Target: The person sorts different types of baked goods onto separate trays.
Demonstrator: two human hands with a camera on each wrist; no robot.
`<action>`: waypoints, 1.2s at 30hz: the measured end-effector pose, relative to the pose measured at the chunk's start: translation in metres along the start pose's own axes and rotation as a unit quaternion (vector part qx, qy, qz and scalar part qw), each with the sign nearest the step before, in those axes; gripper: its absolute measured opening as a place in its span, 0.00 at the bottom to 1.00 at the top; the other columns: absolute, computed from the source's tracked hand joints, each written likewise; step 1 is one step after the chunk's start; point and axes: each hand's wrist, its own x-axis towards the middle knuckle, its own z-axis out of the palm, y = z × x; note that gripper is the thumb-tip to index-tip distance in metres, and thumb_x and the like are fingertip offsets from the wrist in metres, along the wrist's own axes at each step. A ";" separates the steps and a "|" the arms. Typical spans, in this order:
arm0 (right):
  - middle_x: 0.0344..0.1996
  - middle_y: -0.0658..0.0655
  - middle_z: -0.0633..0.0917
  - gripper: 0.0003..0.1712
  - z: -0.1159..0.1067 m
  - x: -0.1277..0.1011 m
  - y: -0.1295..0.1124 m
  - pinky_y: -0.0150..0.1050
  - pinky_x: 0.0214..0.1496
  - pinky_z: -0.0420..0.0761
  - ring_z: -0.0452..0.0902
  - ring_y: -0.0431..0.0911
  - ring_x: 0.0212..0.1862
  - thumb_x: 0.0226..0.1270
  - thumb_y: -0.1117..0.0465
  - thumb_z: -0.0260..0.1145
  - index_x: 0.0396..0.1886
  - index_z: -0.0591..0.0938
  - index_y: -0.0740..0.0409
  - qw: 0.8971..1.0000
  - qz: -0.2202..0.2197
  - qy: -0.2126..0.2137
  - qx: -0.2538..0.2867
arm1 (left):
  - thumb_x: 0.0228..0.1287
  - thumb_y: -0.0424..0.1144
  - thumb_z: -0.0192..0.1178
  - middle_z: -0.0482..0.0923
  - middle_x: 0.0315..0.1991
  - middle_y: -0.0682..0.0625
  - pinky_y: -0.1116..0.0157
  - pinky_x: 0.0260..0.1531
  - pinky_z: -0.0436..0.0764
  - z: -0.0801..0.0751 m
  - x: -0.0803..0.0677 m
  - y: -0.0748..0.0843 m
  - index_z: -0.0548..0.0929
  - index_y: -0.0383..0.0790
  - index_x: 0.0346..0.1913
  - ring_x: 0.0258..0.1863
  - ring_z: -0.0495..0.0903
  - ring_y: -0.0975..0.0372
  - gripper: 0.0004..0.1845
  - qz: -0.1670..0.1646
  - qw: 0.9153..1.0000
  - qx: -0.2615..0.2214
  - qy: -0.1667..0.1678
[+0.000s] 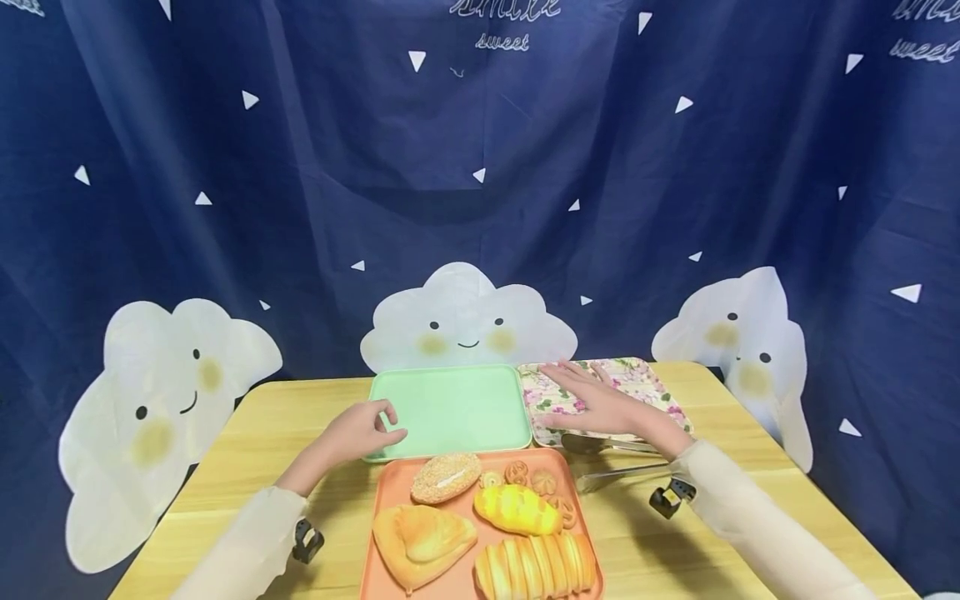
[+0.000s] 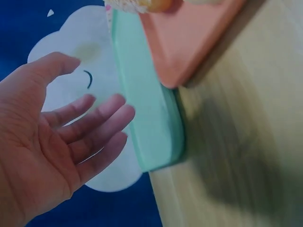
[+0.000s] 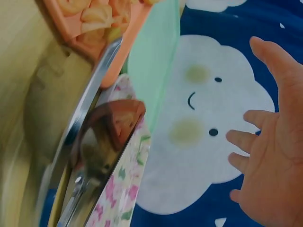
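My left hand (image 1: 358,435) hovers over the left side of a mint green tray (image 1: 453,408), its fingers loosely bent and holding nothing. Over a floral tray (image 1: 633,375) at the right, my right hand (image 1: 600,406) is spread with its fingers apart, also empty. Just below that hand lie metal tongs (image 3: 97,75), with a broad shiny head resting at the floral tray's near edge. Closer to me stands an orange tray (image 1: 381,492) of bread: a seeded bun (image 1: 446,477), a folded pastry (image 1: 422,542), a yellow loaf (image 1: 517,508), a ridged loaf (image 1: 536,567) and several small cookies (image 1: 543,481).
The wooden table (image 1: 300,417) carries all three trays, which stand close together. Behind its far edge hangs a blue curtain (image 1: 480,208) with white clouds and triangles. A small black camera sits on each wrist.
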 end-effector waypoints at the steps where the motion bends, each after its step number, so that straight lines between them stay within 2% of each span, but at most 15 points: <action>1: 0.81 0.58 0.56 0.50 -0.001 -0.003 0.004 0.70 0.78 0.35 0.43 0.59 0.83 0.66 0.37 0.66 0.82 0.58 0.47 1.000 0.004 -0.004 0.007 | 0.64 0.48 0.68 0.80 0.21 0.52 0.66 0.25 0.74 0.000 -0.002 -0.004 0.81 0.42 0.39 0.20 0.77 0.62 0.13 0.001 1.000 -0.013 -0.010; 5: 0.78 0.64 0.63 0.51 -0.004 -0.012 0.020 0.71 0.76 0.49 0.52 0.66 0.80 0.64 0.38 0.69 0.80 0.62 0.53 1.000 -0.004 -0.022 0.009 | 0.62 0.45 0.70 0.82 0.18 0.46 0.67 0.22 0.76 -0.002 -0.009 -0.015 0.80 0.41 0.37 0.19 0.82 0.56 0.12 -0.004 0.996 -0.075 -0.049; 10: 0.72 0.68 0.71 0.52 -0.005 -0.024 0.037 0.68 0.72 0.64 0.64 0.68 0.73 0.62 0.39 0.72 0.77 0.65 0.61 0.998 -0.028 -0.049 0.013 | 0.60 0.42 0.71 0.85 0.22 0.44 0.62 0.23 0.81 -0.001 -0.019 -0.024 0.80 0.38 0.37 0.20 0.85 0.54 0.12 -0.017 0.988 -0.129 -0.078; 15: 0.70 0.70 0.73 0.51 -0.008 -0.038 0.053 0.68 0.69 0.68 0.67 0.69 0.71 0.59 0.43 0.76 0.74 0.68 0.66 0.995 -0.009 -0.083 0.051 | 0.62 0.37 0.70 0.85 0.23 0.41 0.62 0.22 0.81 0.002 -0.026 -0.029 0.81 0.36 0.38 0.20 0.84 0.56 0.09 -0.025 0.982 -0.160 -0.102; 21: 0.60 0.72 0.81 0.43 -0.009 -0.053 0.070 0.68 0.60 0.75 0.76 0.68 0.60 0.55 0.52 0.80 0.66 0.75 0.69 0.991 0.003 -0.109 0.082 | 0.62 0.33 0.70 0.86 0.25 0.38 0.63 0.22 0.83 0.008 -0.027 -0.029 0.84 0.31 0.41 0.20 0.82 0.58 0.09 -0.025 0.971 -0.202 -0.122; 26: 0.50 0.65 0.84 0.39 -0.006 -0.058 0.078 0.60 0.56 0.79 0.79 0.59 0.53 0.53 0.54 0.81 0.62 0.79 0.67 0.986 0.029 -0.133 0.093 | 0.60 0.30 0.70 0.87 0.25 0.39 0.61 0.23 0.84 0.009 -0.028 -0.029 0.84 0.29 0.41 0.21 0.84 0.56 0.09 -0.020 0.971 -0.204 -0.122; 28: 0.50 0.65 0.84 0.39 -0.004 -0.058 0.081 0.60 0.57 0.79 0.79 0.60 0.53 0.52 0.54 0.82 0.60 0.79 0.68 0.985 0.027 -0.140 0.095 | 0.59 0.29 0.70 0.87 0.25 0.40 0.61 0.23 0.83 0.009 -0.028 -0.030 0.84 0.29 0.41 0.21 0.84 0.56 0.09 -0.017 0.972 -0.203 -0.120; 30: 0.51 0.66 0.84 0.39 -0.002 -0.059 0.083 0.57 0.56 0.80 0.80 0.59 0.53 0.50 0.55 0.82 0.60 0.79 0.69 0.984 0.025 -0.146 0.100 | 0.59 0.27 0.69 0.87 0.25 0.41 0.61 0.24 0.83 0.009 -0.028 -0.031 0.84 0.29 0.42 0.21 0.84 0.56 0.09 -0.016 0.972 -0.205 -0.118; 33: 0.47 0.65 0.84 0.38 0.000 -0.060 0.088 0.46 0.50 0.81 0.80 0.55 0.47 0.49 0.57 0.83 0.57 0.79 0.71 0.982 0.019 -0.153 0.110 | 0.57 0.25 0.68 0.86 0.25 0.41 0.63 0.24 0.83 0.011 -0.026 -0.032 0.84 0.29 0.43 0.22 0.83 0.58 0.10 -0.014 0.972 -0.202 -0.117; 36: 0.35 0.63 0.82 0.32 0.002 -0.060 0.093 0.34 0.38 0.76 0.75 0.45 0.36 0.46 0.62 0.83 0.50 0.80 0.71 0.979 0.012 -0.155 0.130 | 0.55 0.23 0.66 0.86 0.25 0.41 0.63 0.25 0.84 0.013 -0.024 -0.029 0.83 0.28 0.45 0.23 0.84 0.59 0.13 -0.017 0.973 -0.201 -0.114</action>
